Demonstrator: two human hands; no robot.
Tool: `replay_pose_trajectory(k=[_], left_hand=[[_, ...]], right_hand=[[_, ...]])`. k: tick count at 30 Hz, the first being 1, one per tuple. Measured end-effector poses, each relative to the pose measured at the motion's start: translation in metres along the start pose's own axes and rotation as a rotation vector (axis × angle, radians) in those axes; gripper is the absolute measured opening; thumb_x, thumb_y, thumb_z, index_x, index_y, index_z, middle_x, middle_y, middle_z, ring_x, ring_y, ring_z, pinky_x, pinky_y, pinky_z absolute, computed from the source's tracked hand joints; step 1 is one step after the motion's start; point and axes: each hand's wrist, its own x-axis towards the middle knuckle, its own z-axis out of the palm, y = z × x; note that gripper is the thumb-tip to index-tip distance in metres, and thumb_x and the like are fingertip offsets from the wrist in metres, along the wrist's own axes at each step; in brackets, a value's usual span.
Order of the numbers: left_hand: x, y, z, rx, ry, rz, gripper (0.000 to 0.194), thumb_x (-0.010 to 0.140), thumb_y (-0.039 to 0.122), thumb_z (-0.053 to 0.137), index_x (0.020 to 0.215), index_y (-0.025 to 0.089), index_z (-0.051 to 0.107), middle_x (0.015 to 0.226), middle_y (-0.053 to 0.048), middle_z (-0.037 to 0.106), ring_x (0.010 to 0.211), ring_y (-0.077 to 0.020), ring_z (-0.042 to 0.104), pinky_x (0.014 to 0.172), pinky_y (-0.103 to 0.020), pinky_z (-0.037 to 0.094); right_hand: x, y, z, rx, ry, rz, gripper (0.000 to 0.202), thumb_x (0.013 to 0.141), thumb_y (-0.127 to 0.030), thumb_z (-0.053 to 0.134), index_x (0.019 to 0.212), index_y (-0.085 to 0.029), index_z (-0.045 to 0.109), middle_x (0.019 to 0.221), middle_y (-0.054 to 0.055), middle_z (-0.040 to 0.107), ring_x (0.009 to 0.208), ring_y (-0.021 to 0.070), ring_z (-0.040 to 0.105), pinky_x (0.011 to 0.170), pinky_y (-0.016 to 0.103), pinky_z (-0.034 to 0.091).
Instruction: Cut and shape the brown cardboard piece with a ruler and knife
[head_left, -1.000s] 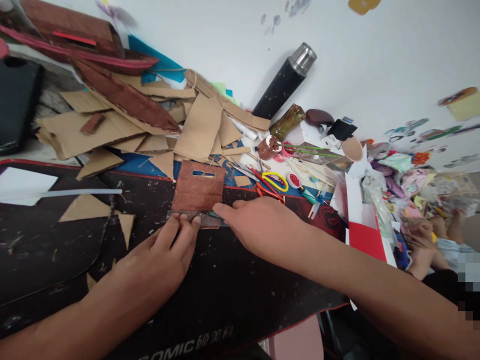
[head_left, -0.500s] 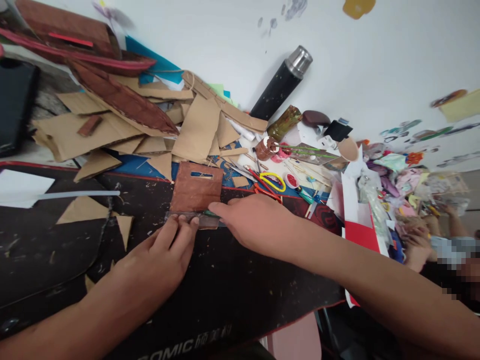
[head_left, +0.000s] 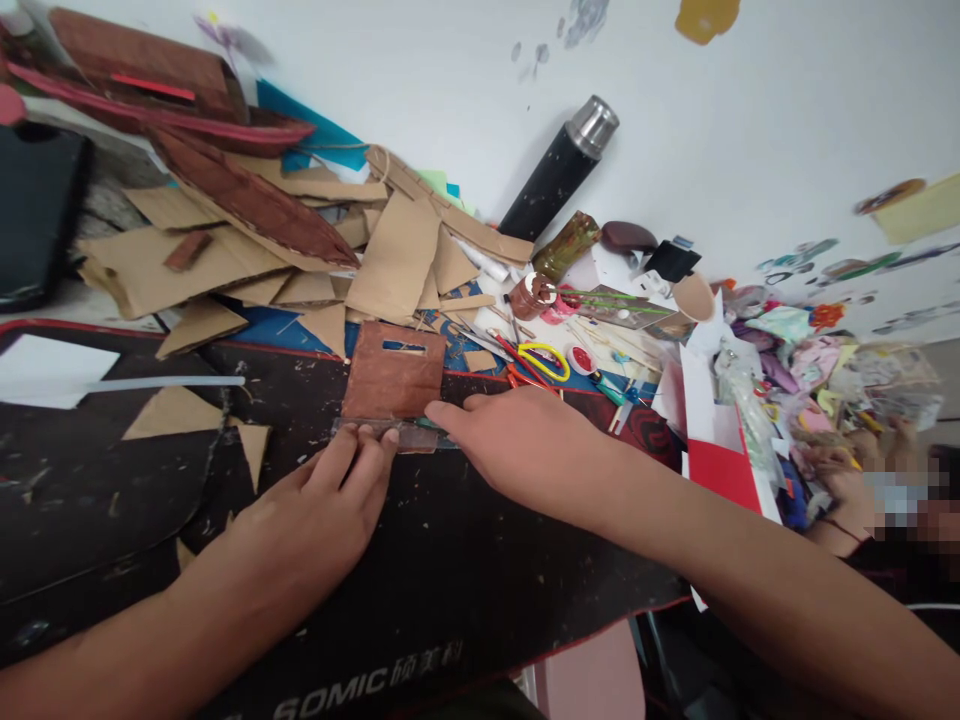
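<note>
A brown-painted cardboard piece [head_left: 394, 385] with a rectangular slot near its far edge lies on the black desk mat [head_left: 480, 560]. Across its near edge rests a clear ruler [head_left: 416, 438]. The fingertips of my left hand [head_left: 319, 505] press the ruler down at its left part. At the ruler's right end, my right hand [head_left: 521, 440] is closed around a slim green tool [head_left: 426, 421], whose kind is mostly hidden by the fingers. The thumb and fingertips sit close to the cardboard's near right corner.
Cardboard scraps [head_left: 397, 255], a brown model boat [head_left: 255, 200] and a black phone [head_left: 41, 215] crowd the back left. Yellow-handled scissors [head_left: 544, 362], a paint jar [head_left: 532, 295] and a thermos [head_left: 559, 165] stand or lie behind. Another person's hand [head_left: 840, 480] shows at right.
The camera view has shifted slightly. Both hands stay on the ruler and cardboard; my right hand has moved very slightly right along the ruler.
</note>
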Motion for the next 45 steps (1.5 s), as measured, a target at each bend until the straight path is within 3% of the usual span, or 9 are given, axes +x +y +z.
replay_pose_trajectory(k=[8, 18, 24, 28, 30, 38, 45], left_hand=[[-0.003, 0.0, 0.001, -0.015, -0.01, 0.006, 0.057, 0.087, -0.003, 0.053, 0.133, 0.004, 0.084, 0.126, -0.024, 0.083, 0.119, -0.0359, 0.077, 0.077, -0.04, 0.069], [-0.004, 0.002, 0.0, -0.078, -0.027, -0.01, 0.058, 0.088, -0.003, 0.054, 0.14, -0.001, 0.08, 0.133, -0.029, 0.081, 0.125, -0.0392, 0.075, 0.085, -0.045, 0.068], [-0.003, 0.0, -0.001, -0.094, -0.011, -0.007, 0.056, 0.09, -0.005, 0.053, 0.138, 0.0, 0.081, 0.132, -0.027, 0.081, 0.123, -0.038, 0.075, 0.085, -0.043, 0.067], [-0.005, 0.0, 0.002, -0.125, 0.004, -0.021, 0.057, 0.088, -0.007, 0.056, 0.139, 0.001, 0.081, 0.134, -0.027, 0.08, 0.122, -0.037, 0.075, 0.084, -0.041, 0.066], [-0.006, 0.0, 0.003, -0.128, -0.012, -0.014, 0.057, 0.088, -0.006, 0.059, 0.14, 0.001, 0.081, 0.136, -0.027, 0.08, 0.123, -0.0371, 0.075, 0.086, -0.042, 0.066], [-0.007, -0.001, 0.005, -0.071, -0.001, -0.006, 0.058, 0.088, -0.007, 0.055, 0.14, -0.001, 0.081, 0.131, -0.027, 0.081, 0.121, -0.0377, 0.075, 0.082, -0.041, 0.066], [-0.013, -0.001, 0.008, -0.134, -0.028, -0.026, 0.061, 0.09, -0.005, 0.058, 0.146, 0.006, 0.079, 0.136, -0.025, 0.081, 0.126, -0.0362, 0.076, 0.087, -0.041, 0.068]], right_hand=[[0.002, -0.003, -0.003, 0.005, -0.037, 0.005, 0.04, 0.113, -0.007, 0.056, 0.148, -0.019, 0.07, 0.104, 0.009, 0.082, 0.087, 0.0224, 0.078, 0.062, 0.036, 0.03], [0.011, 0.0, -0.012, 0.01, -0.066, -0.048, 0.033, 0.113, -0.008, 0.056, 0.14, -0.02, 0.073, 0.101, 0.009, 0.084, 0.087, 0.0254, 0.08, 0.066, 0.035, 0.044], [0.014, -0.018, -0.012, -0.045, -0.009, -0.036, 0.03, 0.114, -0.008, 0.056, 0.138, -0.01, 0.074, 0.108, 0.018, 0.085, 0.089, 0.0268, 0.082, 0.067, 0.035, 0.051], [0.01, -0.008, -0.003, 0.034, -0.07, -0.01, 0.033, 0.116, -0.011, 0.055, 0.145, -0.017, 0.071, 0.108, 0.011, 0.085, 0.091, 0.0258, 0.082, 0.066, 0.034, 0.046], [0.007, -0.003, 0.001, 0.044, -0.025, -0.006, 0.038, 0.115, -0.011, 0.057, 0.15, -0.02, 0.069, 0.111, 0.01, 0.085, 0.095, 0.0253, 0.083, 0.067, 0.034, 0.045], [0.0, -0.002, 0.004, 0.022, 0.009, 0.006, 0.036, 0.115, -0.011, 0.057, 0.147, -0.02, 0.069, 0.107, 0.01, 0.085, 0.09, 0.0237, 0.08, 0.068, 0.034, 0.043], [-0.002, 0.001, 0.006, 0.03, 0.017, 0.015, 0.039, 0.113, -0.009, 0.057, 0.147, -0.02, 0.07, 0.105, 0.009, 0.084, 0.085, 0.0222, 0.077, 0.064, 0.034, 0.036]])
